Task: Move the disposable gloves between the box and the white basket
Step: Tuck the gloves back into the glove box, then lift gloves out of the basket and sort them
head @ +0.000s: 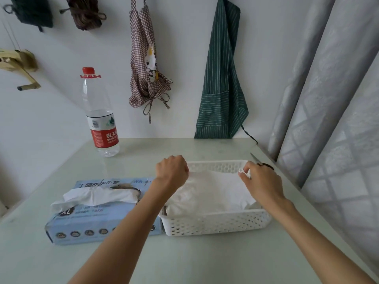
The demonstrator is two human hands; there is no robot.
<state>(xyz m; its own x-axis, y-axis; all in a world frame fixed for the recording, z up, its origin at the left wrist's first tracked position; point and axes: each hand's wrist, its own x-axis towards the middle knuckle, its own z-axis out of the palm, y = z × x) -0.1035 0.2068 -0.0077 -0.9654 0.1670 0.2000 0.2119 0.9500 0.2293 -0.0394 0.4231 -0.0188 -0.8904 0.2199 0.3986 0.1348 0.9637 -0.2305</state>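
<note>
White gloves are pinched at both far corners: left hand and right hand each grip an edge over the white basket, whose long axis runs left-right. Touching its left end, the blue box lies parallel. Bare tabletop spreads nearer; a bottle stands well behind.

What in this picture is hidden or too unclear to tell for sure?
Only the head view exists.
- How many gloves lie in the white basket: they form one blurred white heap.
- What the left hand grips: its fingers curl out of sight behind it.
- The far end of the box: the left forearm covers it.
- The thing behind the right hand: only a thin blade-like tip shows.
</note>
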